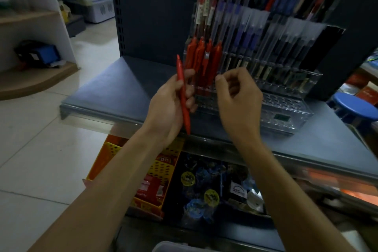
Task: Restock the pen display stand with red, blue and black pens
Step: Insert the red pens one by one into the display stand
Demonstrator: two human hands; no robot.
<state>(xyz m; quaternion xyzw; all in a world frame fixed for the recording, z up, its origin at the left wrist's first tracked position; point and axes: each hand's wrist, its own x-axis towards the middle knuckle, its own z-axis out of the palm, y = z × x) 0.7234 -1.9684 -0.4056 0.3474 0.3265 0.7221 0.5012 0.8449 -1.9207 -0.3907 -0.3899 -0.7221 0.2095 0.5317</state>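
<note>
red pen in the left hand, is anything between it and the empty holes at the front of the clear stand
Nothing visible blocks the nearest holes: the red pen in the left hand is right beside the empty front rows of the clear stand, below the standing red pens. The right hand covers only holes further right.

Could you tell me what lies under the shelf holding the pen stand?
A yellow basket of red packets and a dark bin of blue and yellow items; forearms and shelf hide the rest.

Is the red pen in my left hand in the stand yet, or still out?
Out. The left hand grips the red pen in front of the stand, its tip in no slot.
</note>
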